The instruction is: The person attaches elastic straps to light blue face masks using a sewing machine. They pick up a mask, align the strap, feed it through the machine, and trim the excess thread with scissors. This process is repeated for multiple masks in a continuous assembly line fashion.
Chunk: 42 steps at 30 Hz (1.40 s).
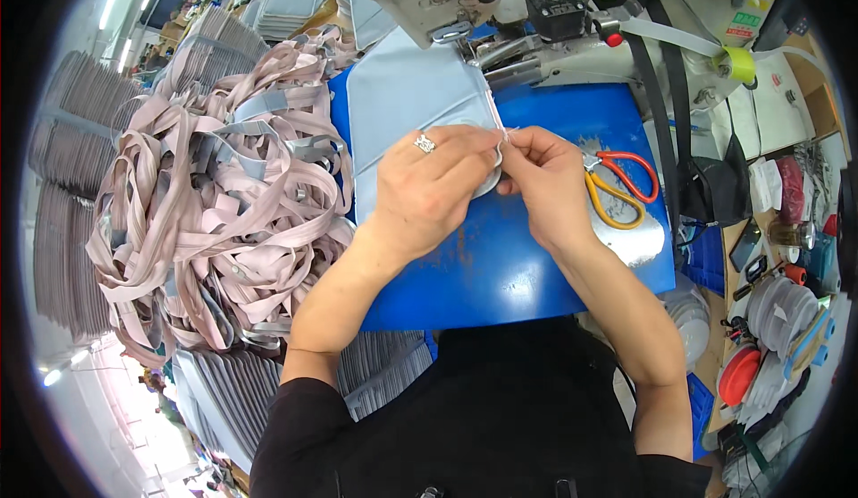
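A light blue-grey fabric panel [407,91] lies on the blue work surface [492,283], its top end running under the sewing machine [545,24]. A narrow pinkish strip [491,105] follows its right edge. My left hand [433,181], with a ring on one finger, rests over the panel and pinches its lower right edge. Close against it, my right hand [547,176] is closed in a pinch on the same edge. Fingers hide the exact spot they grip. A pale curved piece [487,182] shows under the left fingers. Scissors [621,185] with red and yellow handles lie right of my right hand.
Left of the work surface is a big tangled heap of pink straps [259,230]. Stacked grey panels [71,257] stand beyond it, and more stacks [223,400] sit near my left elbow. A cluttered side bench [715,337] with reels and tools is at right.
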Each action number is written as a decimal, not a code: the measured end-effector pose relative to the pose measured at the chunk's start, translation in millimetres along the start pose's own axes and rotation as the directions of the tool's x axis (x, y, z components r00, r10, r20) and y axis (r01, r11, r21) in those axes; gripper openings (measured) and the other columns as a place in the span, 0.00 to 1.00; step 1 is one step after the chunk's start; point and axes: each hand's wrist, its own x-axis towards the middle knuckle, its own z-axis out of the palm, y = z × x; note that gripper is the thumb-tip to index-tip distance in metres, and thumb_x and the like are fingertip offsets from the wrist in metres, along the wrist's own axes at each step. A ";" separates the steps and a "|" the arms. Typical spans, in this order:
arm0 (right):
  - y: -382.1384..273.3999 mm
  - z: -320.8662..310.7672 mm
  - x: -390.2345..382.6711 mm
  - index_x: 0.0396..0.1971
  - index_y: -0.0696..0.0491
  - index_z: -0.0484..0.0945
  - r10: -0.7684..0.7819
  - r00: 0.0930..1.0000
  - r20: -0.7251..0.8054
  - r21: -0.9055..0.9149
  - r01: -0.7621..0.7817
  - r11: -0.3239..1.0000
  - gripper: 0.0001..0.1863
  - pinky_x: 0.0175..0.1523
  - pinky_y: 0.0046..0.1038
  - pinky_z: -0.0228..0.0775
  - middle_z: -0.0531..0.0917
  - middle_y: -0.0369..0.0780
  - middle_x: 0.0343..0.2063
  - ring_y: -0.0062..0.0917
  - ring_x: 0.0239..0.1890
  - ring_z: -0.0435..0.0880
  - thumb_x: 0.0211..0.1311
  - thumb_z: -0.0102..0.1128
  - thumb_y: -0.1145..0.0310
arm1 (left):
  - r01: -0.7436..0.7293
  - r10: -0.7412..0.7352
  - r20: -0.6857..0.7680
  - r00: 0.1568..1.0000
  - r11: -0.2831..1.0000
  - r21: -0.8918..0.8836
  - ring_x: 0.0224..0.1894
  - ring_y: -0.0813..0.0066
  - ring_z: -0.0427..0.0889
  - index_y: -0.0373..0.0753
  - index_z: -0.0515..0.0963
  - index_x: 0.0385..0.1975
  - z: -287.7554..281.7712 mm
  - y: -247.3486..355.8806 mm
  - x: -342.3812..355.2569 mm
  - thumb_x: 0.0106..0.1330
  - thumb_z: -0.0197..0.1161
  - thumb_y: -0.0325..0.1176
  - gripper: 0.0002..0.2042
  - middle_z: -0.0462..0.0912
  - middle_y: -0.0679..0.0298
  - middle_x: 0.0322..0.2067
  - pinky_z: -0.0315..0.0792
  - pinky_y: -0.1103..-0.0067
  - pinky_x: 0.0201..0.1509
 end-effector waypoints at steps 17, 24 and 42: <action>5.7 38.3 67.9 0.36 0.63 0.87 -0.012 0.984 -0.179 0.278 0.062 0.959 0.12 0.33 0.19 0.70 0.88 0.36 0.29 0.13 0.27 0.80 0.61 0.76 0.70 | 0.058 -0.071 -0.087 0.994 0.987 -0.147 0.45 0.58 0.88 0.37 0.84 0.37 13.1 -15.8 2.2 0.61 0.69 0.21 0.06 0.89 0.57 0.43 0.81 0.69 0.48; 2.6 39.5 69.6 0.34 0.64 0.87 -0.117 0.974 -0.192 0.099 0.138 0.985 0.15 0.32 0.20 0.72 0.88 0.38 0.27 0.16 0.25 0.80 0.59 0.79 0.65 | 0.747 -0.693 0.282 0.663 0.639 -0.184 0.49 0.69 0.84 0.30 0.79 0.56 21.9 -64.1 -34.0 0.72 0.66 0.36 0.19 0.87 0.55 0.48 0.74 0.74 0.58; -10.4 41.6 63.3 0.38 0.61 0.83 -0.074 0.984 -0.164 -0.116 0.055 0.992 0.16 0.23 0.18 0.67 0.88 0.40 0.30 0.21 0.26 0.88 0.63 0.75 0.63 | 0.058 -0.756 0.104 0.647 -0.087 -0.995 0.63 0.62 0.76 0.43 0.70 0.65 81.6 -196.0 -26.6 0.80 0.49 0.50 0.23 0.79 0.60 0.60 0.69 0.66 0.71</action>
